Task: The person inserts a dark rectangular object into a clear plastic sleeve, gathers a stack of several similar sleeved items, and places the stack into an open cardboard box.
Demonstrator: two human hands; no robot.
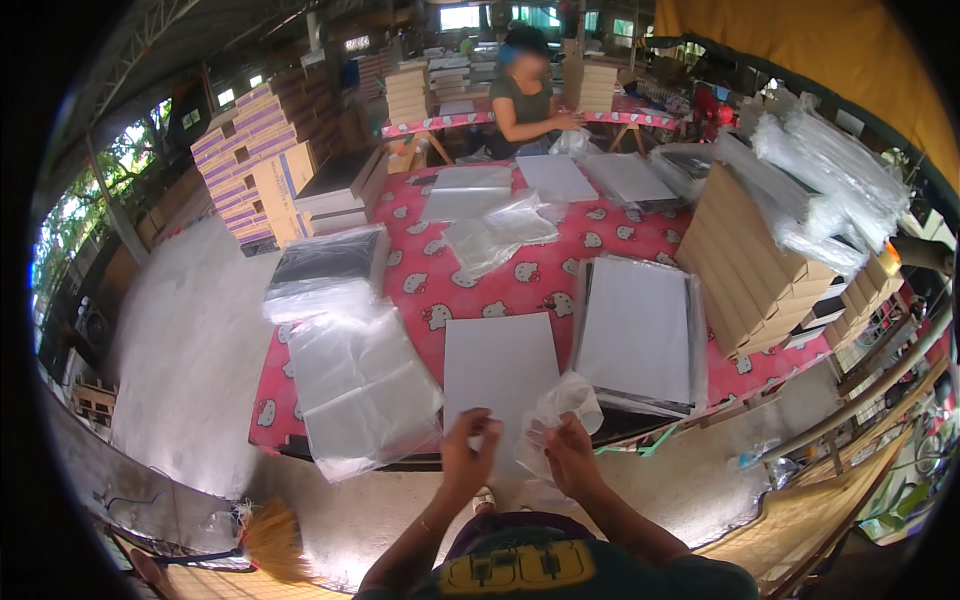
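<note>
A white sheet lies at the table's front edge, its near end hanging toward me. My left hand is over the sheet's lower left part, fingers curled together; whether anything is pinched in them is not clear. My right hand grips a crumpled clear plastic bag over the sheet's lower right side. Left of the sheet is a pile of flat clear plastic bags. To the right, a stack of white sheets on dark boards sits in clear plastic.
The table has a pink patterned cloth. Loose plastic and bagged sheets lie farther back. Brown boxes topped with plastic packs stand right; cartons stand left. A person works opposite. A broom is lower left.
</note>
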